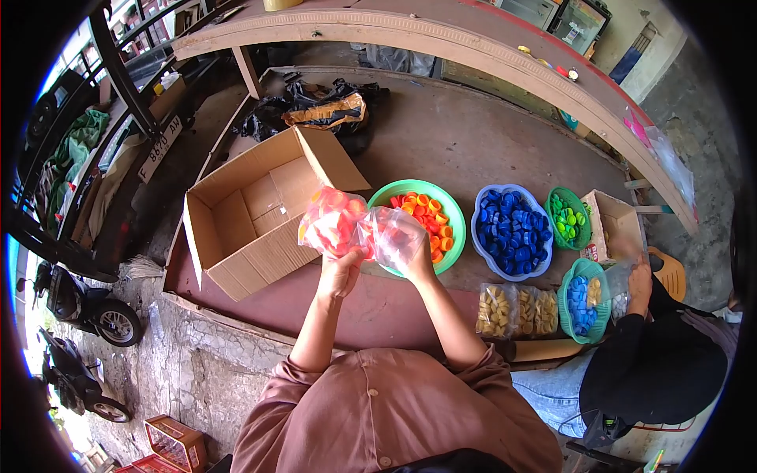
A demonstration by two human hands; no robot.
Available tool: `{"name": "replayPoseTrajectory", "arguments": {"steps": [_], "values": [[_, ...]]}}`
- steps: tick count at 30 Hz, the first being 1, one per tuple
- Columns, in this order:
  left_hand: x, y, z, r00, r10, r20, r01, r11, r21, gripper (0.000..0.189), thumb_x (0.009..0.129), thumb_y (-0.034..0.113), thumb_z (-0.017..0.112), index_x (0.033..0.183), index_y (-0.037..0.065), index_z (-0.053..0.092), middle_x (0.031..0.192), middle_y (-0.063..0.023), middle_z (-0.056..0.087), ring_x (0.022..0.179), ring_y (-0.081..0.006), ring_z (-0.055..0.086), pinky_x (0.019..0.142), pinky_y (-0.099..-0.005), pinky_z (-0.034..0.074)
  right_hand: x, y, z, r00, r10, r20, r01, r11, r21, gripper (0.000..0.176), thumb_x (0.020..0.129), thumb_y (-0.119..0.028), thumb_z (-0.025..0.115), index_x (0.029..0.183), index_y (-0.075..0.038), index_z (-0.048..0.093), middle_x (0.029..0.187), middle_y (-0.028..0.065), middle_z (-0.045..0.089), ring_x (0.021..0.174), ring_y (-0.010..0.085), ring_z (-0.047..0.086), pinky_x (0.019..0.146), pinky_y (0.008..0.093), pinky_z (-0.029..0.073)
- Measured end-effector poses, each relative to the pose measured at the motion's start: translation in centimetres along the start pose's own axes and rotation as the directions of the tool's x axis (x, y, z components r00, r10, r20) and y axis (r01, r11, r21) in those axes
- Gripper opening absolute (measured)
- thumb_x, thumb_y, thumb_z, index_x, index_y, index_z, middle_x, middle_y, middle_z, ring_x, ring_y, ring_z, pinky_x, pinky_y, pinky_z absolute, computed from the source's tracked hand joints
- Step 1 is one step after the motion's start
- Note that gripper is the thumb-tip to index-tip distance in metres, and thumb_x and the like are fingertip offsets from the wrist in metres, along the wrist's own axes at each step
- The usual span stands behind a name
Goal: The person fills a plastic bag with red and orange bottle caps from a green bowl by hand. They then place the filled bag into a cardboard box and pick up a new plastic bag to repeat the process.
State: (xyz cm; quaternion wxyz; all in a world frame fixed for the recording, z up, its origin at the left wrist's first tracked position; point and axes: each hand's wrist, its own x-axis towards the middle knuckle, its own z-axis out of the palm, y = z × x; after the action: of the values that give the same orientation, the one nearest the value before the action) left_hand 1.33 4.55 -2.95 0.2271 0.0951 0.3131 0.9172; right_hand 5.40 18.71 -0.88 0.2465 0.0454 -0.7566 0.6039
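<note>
My left hand point(344, 272) is closed round the lower part of a clear plastic bag point(335, 221) filled with red-orange caps. Clear film point(392, 234) stretches from there to my right hand point(419, 262), which grips it; the film partly covers those fingertips. Both hands are raised in front of me, between an open cardboard box point(240, 205) and a green basin point(456, 244). Loose orange and red caps point(426, 211) lie in that basin, close behind my right hand.
Right of the basin are a blue bowl of dark blue caps point(514, 232), a green basket of lime caps point(568, 217) and a teal basket of light blue caps point(582, 306). Bags of tan pieces point(516, 310) lie nearby. Another person's hand point(639, 288) is at the right.
</note>
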Motion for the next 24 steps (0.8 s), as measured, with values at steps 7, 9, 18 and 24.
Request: {"name": "replayPoseTrajectory", "arguments": {"steps": [7,9,18,24], "values": [[0.5,0.4,-1.4,0.998,0.027,-0.057,-0.031,0.997,-0.070,0.054,0.070,-0.013,0.051,0.120,0.004,0.040,0.113,-0.0073,0.051,0.104,-0.0200,0.052,0.088,-0.0328,0.045,0.1,0.6,-0.2,1.000,0.016,0.017,-0.019,0.986,0.165,0.023,0.069,-0.001,0.065,0.092,-0.003,0.061,0.093,0.0063,0.059,0.082,0.0132,0.055,0.073,0.0264,0.044],[0.4,0.7,-1.1,0.999,0.017,-0.037,-0.020,0.996,-0.088,0.053,0.070,-0.013,0.051,0.119,0.005,0.040,0.113,-0.0073,0.051,0.104,-0.0201,0.052,0.089,-0.0331,0.045,0.2,0.5,-0.1,0.996,0.050,0.073,-0.065,0.970,0.233,0.024,0.070,-0.001,0.064,0.094,-0.003,0.060,0.094,0.0063,0.059,0.084,0.0140,0.055,0.074,0.0266,0.044],[0.7,1.5,-0.4,0.998,-0.048,-0.044,0.046,0.997,-0.058,0.048,0.074,-0.009,0.051,0.119,0.004,0.040,0.112,-0.0071,0.051,0.104,-0.0191,0.052,0.089,-0.0326,0.044,0.4,0.8,-0.5,0.989,0.032,0.147,-0.051,0.990,0.132,0.027,0.075,-0.001,0.059,0.101,-0.004,0.055,0.099,0.0055,0.055,0.093,0.0156,0.053,0.081,0.0275,0.042],[1.2,1.2,-2.0,0.990,-0.003,-0.138,-0.010,0.995,-0.097,0.043,0.075,-0.006,0.052,0.115,0.003,0.043,0.106,-0.0069,0.053,0.093,-0.0186,0.056,0.083,-0.0307,0.047,-0.1,0.7,-1.0,0.946,0.261,0.192,-0.313,0.890,0.332,0.020,0.085,-0.009,0.053,0.103,-0.004,0.055,0.096,0.0017,0.056,0.087,0.0108,0.054,0.076,0.0242,0.043]]}}
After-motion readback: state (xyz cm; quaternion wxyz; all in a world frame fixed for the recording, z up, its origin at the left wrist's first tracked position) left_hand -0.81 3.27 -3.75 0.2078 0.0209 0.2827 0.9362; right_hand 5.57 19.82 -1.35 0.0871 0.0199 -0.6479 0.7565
